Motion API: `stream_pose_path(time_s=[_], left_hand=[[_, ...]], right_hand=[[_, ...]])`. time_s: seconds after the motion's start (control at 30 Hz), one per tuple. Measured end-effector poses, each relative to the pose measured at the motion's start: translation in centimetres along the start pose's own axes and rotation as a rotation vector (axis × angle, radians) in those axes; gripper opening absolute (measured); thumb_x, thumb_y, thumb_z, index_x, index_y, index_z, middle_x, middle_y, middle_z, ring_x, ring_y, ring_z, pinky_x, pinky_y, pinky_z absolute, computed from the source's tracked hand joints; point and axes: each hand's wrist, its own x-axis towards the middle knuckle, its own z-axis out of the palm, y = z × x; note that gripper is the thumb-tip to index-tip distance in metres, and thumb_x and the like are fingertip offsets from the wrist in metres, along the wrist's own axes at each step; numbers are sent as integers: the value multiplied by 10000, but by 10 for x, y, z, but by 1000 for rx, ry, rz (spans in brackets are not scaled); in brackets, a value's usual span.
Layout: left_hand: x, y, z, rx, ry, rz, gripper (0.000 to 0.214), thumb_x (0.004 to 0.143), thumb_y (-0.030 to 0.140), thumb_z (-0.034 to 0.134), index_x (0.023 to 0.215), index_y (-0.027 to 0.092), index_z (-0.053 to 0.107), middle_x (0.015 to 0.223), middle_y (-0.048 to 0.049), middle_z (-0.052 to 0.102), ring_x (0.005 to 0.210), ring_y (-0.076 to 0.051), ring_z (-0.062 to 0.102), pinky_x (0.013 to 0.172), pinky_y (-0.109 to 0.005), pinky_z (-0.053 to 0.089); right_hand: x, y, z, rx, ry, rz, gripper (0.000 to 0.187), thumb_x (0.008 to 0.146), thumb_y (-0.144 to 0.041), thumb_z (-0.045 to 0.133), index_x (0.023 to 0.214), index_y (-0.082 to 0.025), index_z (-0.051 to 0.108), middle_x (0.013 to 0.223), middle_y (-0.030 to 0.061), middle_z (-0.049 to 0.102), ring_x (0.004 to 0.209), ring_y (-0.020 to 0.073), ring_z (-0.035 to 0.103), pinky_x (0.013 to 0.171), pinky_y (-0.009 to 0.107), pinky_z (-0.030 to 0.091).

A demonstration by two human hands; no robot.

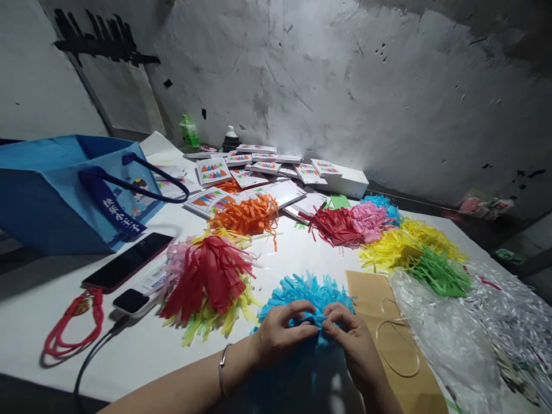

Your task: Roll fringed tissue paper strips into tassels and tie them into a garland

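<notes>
On my feed: both hands sit low centre on the blue tissue tassel (pixel 308 293). It lies on the white table (pixel 26 322) with the fringe fanned away from the person. Its near end is under the fingers and partly in shadow.

Left hand (pixel 278 336) is closed in a pinch, thumb and forefinger tips on the gathered middle of the tassel. Right hand (pixel 351 336) does the same from the other side, and the two sets of fingertips nearly touch. Nothing else in either hand. Bracelet (pixel 223 368) on the left wrist.

Handling, my read: thin cut paper, near weightless and limp. It tears and creases easily, and the strips snag on each other. Take it at the bunched waist where the layers are thick, not by the loose fringe; a light pinch is enough.

Around it:
- Brown paper sheet (pixel 371 287) just right of the tassel, seemingly touching it. A thin loop (pixel 399 345) lies on it; I cannot tell if it's wire or elastic.
- Clear plastic film (pixel 435 322) further right.
- Red, yellow and pink tassel heap (pixel 211 273) just left.
- Phone (pixel 127 261) and blue bag (pixel 52 190) well apart, far left
</notes>
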Motion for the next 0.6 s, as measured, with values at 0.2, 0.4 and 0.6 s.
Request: stream_pose_path(time_s=[0.2, 0.4, 0.6], left_hand=[[-1, -5, 2, -39, -17, -29, 289, 993, 276, 485, 934, 181, 752, 1046, -128, 714, 701, -138, 620, 672, -285, 561], [0, -4, 1, 7, 10, 31, 292, 982, 169, 461, 1001, 200, 750, 1118, -139, 685, 676, -121, 603, 629, -263, 534], [0, -4, 4, -36, 16, 7, 297, 987, 148, 417, 919, 159, 705, 1091, -133, 659, 643, -110, 588, 602, -249, 506]], right_hand=[[-1, -3, -1, -41, -4, -22, 355, 827, -525, 699, 660, -216, 646, 856, 26, 642, 874, 204, 624, 823, 302, 483], [-2, -3, -1, -104, -4, -32, 349, 859, -518, 666, 684, -217, 655, 896, 31, 652, 896, 199, 640, 815, 285, 490], [-9, -1, 7, -231, 41, -69, 213, 849, -439, 687, 756, -247, 681, 1000, 47, 640, 1011, 233, 614, 887, 323, 480]])
